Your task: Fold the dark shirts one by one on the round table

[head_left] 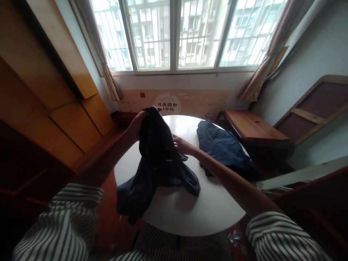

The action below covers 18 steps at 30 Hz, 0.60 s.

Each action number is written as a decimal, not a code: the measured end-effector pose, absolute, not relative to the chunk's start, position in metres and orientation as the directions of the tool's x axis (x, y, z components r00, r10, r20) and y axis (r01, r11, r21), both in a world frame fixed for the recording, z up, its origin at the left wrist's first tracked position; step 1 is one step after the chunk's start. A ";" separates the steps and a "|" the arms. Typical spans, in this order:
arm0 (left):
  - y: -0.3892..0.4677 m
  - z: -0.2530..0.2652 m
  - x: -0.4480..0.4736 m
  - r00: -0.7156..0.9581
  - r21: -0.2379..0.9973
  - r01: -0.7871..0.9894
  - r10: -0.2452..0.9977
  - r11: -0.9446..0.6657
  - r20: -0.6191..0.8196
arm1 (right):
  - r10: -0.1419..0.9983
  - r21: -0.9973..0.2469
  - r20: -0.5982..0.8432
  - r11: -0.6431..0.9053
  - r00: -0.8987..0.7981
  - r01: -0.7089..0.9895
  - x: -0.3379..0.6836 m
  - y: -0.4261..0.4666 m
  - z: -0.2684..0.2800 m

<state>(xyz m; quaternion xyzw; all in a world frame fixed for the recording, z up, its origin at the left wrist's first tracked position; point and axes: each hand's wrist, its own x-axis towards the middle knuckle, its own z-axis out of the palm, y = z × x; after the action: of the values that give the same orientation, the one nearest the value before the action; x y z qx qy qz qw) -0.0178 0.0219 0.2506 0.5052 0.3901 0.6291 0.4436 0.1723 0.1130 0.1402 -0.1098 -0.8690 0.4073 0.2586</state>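
Above the round white counter (190,214), the left hand (137,123) pinches the top of a dark garment (154,163), while the right hand (181,145) presses its middle with spread fingers. To do this well, I think the left grip should stay firm and high, so the cloth hangs straight before it is laid flat.

The fingers of the left hand (137,125) are concealed behind the raised dark garment (154,159), the right hand (181,145) is partly covered by its folds, and the striped sleeves (274,235) are cut off at the lower frame edge.
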 end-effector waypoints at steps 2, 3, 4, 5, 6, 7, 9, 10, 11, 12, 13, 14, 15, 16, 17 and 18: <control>0.018 0.245 -0.037 -0.116 0.949 -0.145 0.958 -0.278 0.263 | 0.442 -0.777 0.374 0.629 -0.815 -0.016 0.179 0.114 0.140; 0.015 0.242 -0.048 -0.113 0.957 -0.123 0.962 -0.263 0.250 | 0.481 -0.785 0.384 0.619 -0.788 -0.004 0.186 0.115 0.142; 0.012 0.238 -0.062 -0.101 0.967 -0.090 0.968 -0.240 0.231 | 0.528 -0.789 0.398 0.614 -0.750 0.014 0.194 0.116 0.145; 0.009 0.233 -0.075 -0.081 0.979 -0.048 0.978 -0.198 0.194 | 0.573 -0.786 0.416 0.617 -0.707 0.037 0.203 0.117 0.150; 0.006 0.227 -0.090 -0.047 0.992 0.006 0.991 -0.129 0.129 | 0.604 -0.774 0.437 0.630 -0.666 0.064 0.213 0.117 0.155; 0.004 0.221 -0.104 -0.005 0.997 0.072 0.999 -0.040 0.041 | 0.622 -0.754 0.459 0.650 -0.634 0.091 0.223 0.116 0.162; 0.001 0.204 -0.127 0.068 0.964 0.237 0.988 0.121 -0.141 | 0.619 -0.697 0.496 0.702 -0.609 0.146 0.240 0.114 0.175; 0.001 0.194 -0.136 0.072 0.928 0.336 0.978 0.161 -0.196 | 0.607 -0.665 0.506 0.727 -0.612 0.171 0.248 0.113 0.180; 0.001 0.184 -0.143 0.027 0.882 0.441 0.979 0.168 -0.200 | 0.599 -0.638 0.507 0.744 -0.619 0.197 0.254 0.112 0.184; 0.002 0.174 -0.146 -0.064 0.823 0.546 0.987 0.156 -0.144 | 0.602 -0.623 0.501 0.750 -0.622 0.223 0.258 0.112 0.187; 0.002 0.165 -0.147 -0.174 0.752 0.642 0.984 0.150 -0.048 | 0.615 -0.621 0.488 0.743 -0.619 0.249 0.262 0.112 0.188; 0.001 0.156 -0.144 -0.269 0.681 0.712 0.962 0.170 0.042 | 0.638 -0.631 0.468 0.726 -0.612 0.274 0.265 0.112 0.188; 0.000 0.148 -0.140 -0.331 0.628 0.750 0.940 0.207 0.085 | 0.663 -0.648 0.442 0.701 -0.604 0.296 0.267 0.113 0.186; -0.003 0.141 -0.133 -0.351 0.601 0.762 0.934 0.241 0.070 | 0.686 -0.664 0.416 0.678 -0.598 0.316 0.269 0.115 0.184; -0.006 0.134 -0.124 -0.323 0.595 0.763 0.946 0.254 0.010 | 0.699 -0.669 0.393 0.664 -0.598 0.335 0.271 0.117 0.181; -0.011 0.127 -0.115 -0.261 0.601 0.760 0.963 0.248 -0.068 | 0.701 -0.662 0.378 0.661 -0.604 0.354 0.272 0.119 0.177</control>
<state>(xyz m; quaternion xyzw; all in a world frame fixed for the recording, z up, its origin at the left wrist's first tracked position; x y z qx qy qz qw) -0.1148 -0.0106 0.1275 0.5673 0.7593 0.2324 0.2184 0.2721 0.1188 0.1772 -0.3090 -0.8534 0.2718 0.3198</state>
